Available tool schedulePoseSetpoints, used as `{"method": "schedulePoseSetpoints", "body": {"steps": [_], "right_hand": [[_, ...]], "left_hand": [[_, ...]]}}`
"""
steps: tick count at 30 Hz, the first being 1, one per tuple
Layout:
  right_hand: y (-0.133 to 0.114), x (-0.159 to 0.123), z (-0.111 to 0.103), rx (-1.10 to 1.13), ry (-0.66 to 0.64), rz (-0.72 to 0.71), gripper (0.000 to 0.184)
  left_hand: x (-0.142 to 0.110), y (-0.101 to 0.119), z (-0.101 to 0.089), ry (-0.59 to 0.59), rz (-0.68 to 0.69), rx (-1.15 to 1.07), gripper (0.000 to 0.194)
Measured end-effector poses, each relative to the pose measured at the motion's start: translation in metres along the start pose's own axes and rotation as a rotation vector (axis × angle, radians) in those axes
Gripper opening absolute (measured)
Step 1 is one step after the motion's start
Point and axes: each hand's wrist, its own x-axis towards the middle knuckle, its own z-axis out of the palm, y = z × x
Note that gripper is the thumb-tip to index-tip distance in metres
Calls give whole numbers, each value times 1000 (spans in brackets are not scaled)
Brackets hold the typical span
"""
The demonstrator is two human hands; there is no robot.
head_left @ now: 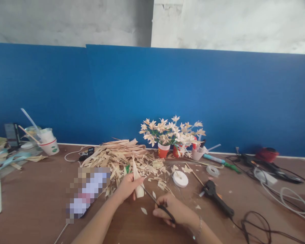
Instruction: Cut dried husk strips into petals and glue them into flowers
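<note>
My left hand [129,186] pinches a pale strip of dried husk [136,174], which stands roughly upright between thumb and fingers. In my right hand [169,207] is a pair of scissors [165,210] with black handles, its blades pointing up and left to the husk strip's right edge. Whether the blades touch the strip I cannot tell. Two small cut pieces [144,211] lie on the table close to the blades. Behind my left hand spreads a heap of dried husk [127,149] with loose scraps around it.
Husk flowers stand in red paper cups [163,150] at the back. To the right are a white round lid [180,179], a tape roll [212,170], a black glue gun [217,200] and tangled cables. A pixelated phone [90,193] and a white cup [49,146] are left.
</note>
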Motion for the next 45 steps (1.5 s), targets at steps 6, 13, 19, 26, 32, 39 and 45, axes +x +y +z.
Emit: {"method": "schedulePoseSetpoints", "body": {"steps": [6, 13, 19, 26, 32, 39, 45], "right_hand": [[3, 1, -1, 32, -20, -4, 37], [7, 2, 0, 32, -53, 32, 39], [4, 4, 2, 38, -34, 28, 38], [2, 3, 3, 27, -9, 28, 36], [0, 1, 4, 1, -8, 16, 32], [4, 2, 3, -106, 53, -8, 23], [7, 3, 2, -202, 99, -81, 24]], "left_hand": [[4, -6, -1, 5, 30, 8, 32], [8, -6, -4, 71, 64, 36, 35], [6, -5, -1, 51, 74, 71, 33], [3, -3, 1, 71, 70, 56, 31], [2, -1, 1, 73, 59, 55, 31], [4, -4, -1, 55, 75, 111, 33], [4, -5, -2, 44, 102, 168, 32]]}}
